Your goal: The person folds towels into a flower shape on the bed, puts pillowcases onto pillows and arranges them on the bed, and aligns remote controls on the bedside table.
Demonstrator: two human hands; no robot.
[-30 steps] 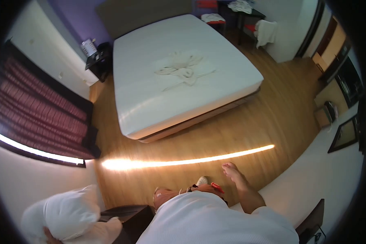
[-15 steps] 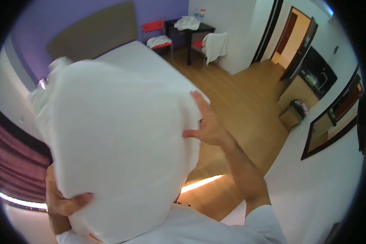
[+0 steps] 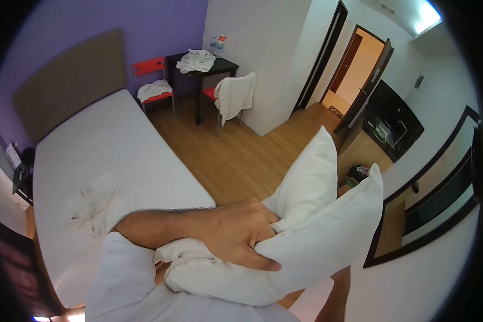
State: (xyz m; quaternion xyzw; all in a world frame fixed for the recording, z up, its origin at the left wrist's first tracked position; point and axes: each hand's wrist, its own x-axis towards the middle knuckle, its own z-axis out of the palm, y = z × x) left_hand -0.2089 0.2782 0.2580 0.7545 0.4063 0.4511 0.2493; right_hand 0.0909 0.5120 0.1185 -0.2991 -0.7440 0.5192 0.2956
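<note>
Two white pillow ends, one farther (image 3: 312,174) and one nearer (image 3: 322,239), rise in front of my body at the lower centre. My left hand (image 3: 241,231) reaches across from the left and grips the white pillows where they bunch together, its thumb pressed on the nearer one. Of my right hand (image 3: 342,275) only the wrist area shows, at the lower right edge of the nearer pillow; its fingers are hidden behind it.
At left is a bare mattress (image 3: 112,145) with a crumpled pale cloth (image 3: 94,212). Beyond stand a red chair (image 3: 149,66), a black table (image 3: 220,66) and a second chair draped with white cloth (image 3: 235,96). A framed mirror (image 3: 429,198) hangs at right; a door (image 3: 367,88) stands open.
The view has turned right. The pillows, held up large at left half a second ago, are now lower and farther right. My left hand has crossed over them; my right hand's fingers have gone out of sight.
</note>
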